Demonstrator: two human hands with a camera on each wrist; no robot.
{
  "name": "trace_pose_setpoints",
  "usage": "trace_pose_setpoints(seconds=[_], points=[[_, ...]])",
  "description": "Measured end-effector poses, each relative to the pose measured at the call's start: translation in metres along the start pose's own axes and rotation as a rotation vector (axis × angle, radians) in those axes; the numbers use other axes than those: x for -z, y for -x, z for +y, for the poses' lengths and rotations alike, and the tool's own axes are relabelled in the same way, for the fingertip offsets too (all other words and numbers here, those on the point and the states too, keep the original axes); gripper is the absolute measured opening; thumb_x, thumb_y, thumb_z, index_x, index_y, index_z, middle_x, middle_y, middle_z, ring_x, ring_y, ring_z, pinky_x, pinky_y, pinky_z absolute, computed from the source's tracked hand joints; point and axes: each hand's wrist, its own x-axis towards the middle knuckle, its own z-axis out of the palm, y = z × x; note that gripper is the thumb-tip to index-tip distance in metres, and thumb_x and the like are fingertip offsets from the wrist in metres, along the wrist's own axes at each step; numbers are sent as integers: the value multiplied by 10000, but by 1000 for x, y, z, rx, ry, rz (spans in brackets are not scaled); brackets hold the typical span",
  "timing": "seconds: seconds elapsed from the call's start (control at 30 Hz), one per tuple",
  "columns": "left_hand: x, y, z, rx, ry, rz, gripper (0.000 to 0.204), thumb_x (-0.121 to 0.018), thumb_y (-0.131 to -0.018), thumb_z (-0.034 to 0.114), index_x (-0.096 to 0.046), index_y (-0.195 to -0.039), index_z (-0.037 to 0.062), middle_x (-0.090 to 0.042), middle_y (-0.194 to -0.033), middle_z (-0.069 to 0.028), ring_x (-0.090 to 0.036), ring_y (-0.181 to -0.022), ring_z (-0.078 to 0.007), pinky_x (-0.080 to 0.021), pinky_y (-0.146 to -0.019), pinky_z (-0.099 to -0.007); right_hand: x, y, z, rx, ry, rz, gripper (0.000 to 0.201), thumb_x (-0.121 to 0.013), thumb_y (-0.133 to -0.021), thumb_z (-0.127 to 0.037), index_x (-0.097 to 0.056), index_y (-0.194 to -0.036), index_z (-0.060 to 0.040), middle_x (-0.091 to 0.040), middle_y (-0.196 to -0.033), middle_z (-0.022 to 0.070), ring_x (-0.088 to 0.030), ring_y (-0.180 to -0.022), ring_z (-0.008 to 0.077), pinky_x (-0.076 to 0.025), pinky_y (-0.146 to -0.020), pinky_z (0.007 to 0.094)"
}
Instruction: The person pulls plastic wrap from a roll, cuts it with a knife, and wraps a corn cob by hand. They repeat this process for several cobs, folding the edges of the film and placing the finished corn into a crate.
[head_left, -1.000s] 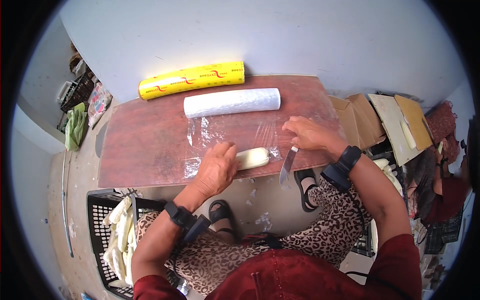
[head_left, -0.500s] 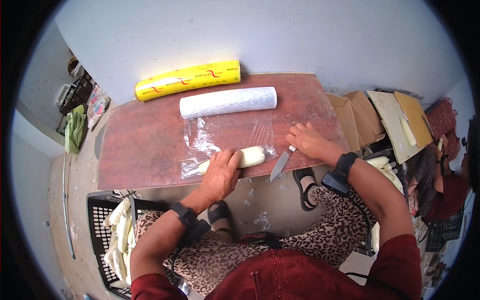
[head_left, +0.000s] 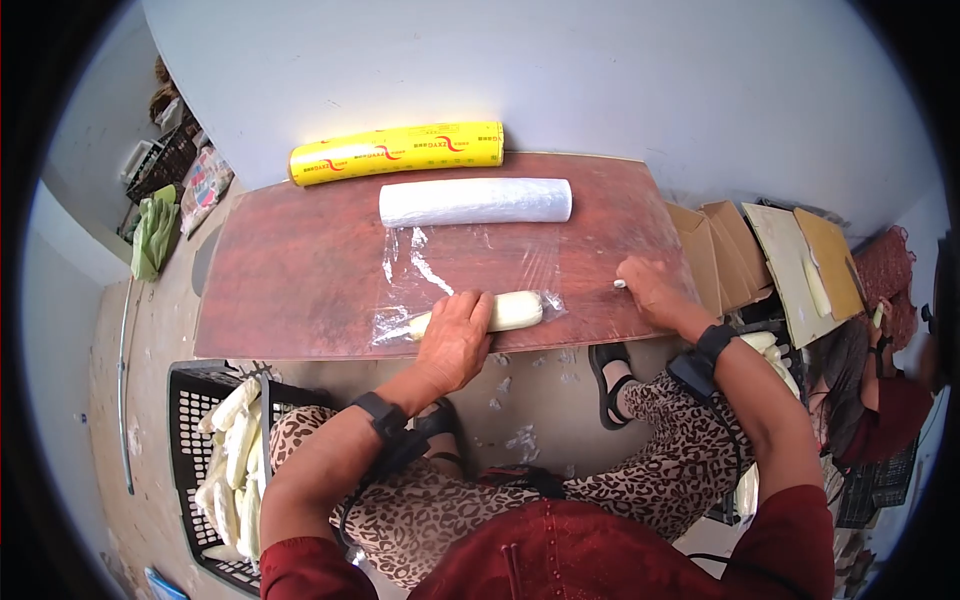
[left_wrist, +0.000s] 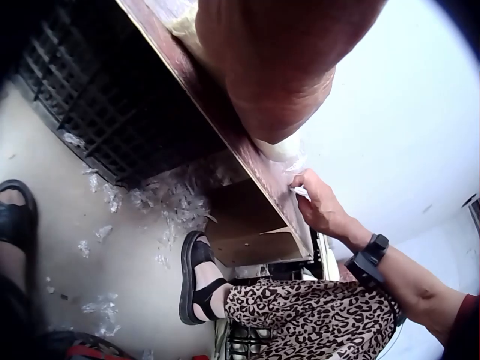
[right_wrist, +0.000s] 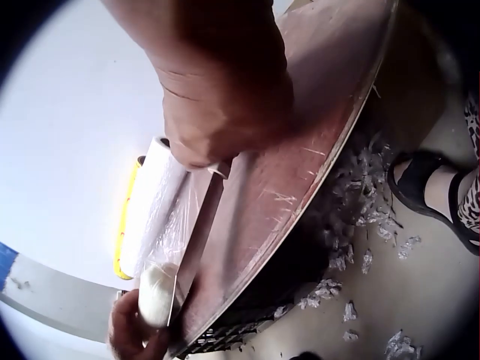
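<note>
A long, pale cream vegetable (head_left: pixel 517 311) lies on clear plastic film (head_left: pixel 470 262) near the table's front edge. My left hand (head_left: pixel 455 343) grips it around the middle, leaving both ends showing; its blunt white end (right_wrist: pixel 156 296) faces the right wrist camera. To the right, my right hand (head_left: pixel 655 298) holds a knife by its white handle (head_left: pixel 620 284), low over the table. In the right wrist view the blade (right_wrist: pixel 201 232) points toward the vegetable and overlaps its edge. The film runs back to a white roll (head_left: pixel 475 202).
Behind the film roll lies a yellow printed roll (head_left: pixel 400 153) against the wall. A black crate (head_left: pixel 190 420) of similar pale vegetables stands left of my legs. Cardboard (head_left: pixel 715 250) is right of the wooden table (head_left: pixel 280 270). Film scraps (right_wrist: pixel 367 202) litter the floor.
My left hand has moved from the vegetable's left part onto its middle. The right hand has shifted slightly right, and the blade, earlier angled past the front edge, no longer shows in the head view.
</note>
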Motion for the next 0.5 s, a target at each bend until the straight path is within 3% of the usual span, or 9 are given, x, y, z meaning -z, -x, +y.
trace_pose_setpoints(seconds=[0.07, 0.17, 0.37, 0.5], points=[[1, -1, 2, 39, -58, -30, 552, -664, -750, 102, -445, -1250, 20, -513, -1126, -155, -496, -1045, -321, -367, -900, -427, 2, 0, 9, -96, -144, 109, 123, -468, -857, -22, -494, -968, -68, -522, -1010, 155, -518, -1009, 332, -385, -820, 455], [3, -3, -1, 111, -68, -111, 610, -705, -746, 181, -455, -1284, 38, -524, -1167, -136, -500, -1067, -309, -366, -917, -418, 25, -14, -1, -34, -300, 188, 147, -529, -883, -82, -520, -1024, -41, -563, -973, 165, -550, -945, 377, -438, -799, 440], [13, 4, -3, 57, -29, -110, 595, -694, -792, 226, -450, -1305, 49, -540, -1166, -146, -496, -1090, -321, -358, -937, -428, 37, -68, -54, 133, -392, 87, 168, -528, -923, -159, -549, -1053, -56, -588, -944, 157, -568, -920, 351, -461, -793, 436], [23, 10, -15, 208, 39, -74, 422, -632, -845, 237, -520, -1196, 32, -555, -1119, -171, -517, -1044, -343, -386, -904, -438, 31, -99, -88, 132, -280, -29, 168, -519, -928, -178, -551, -1033, -50, -585, -943, 151, -568, -924, 352, -460, -795, 451]])
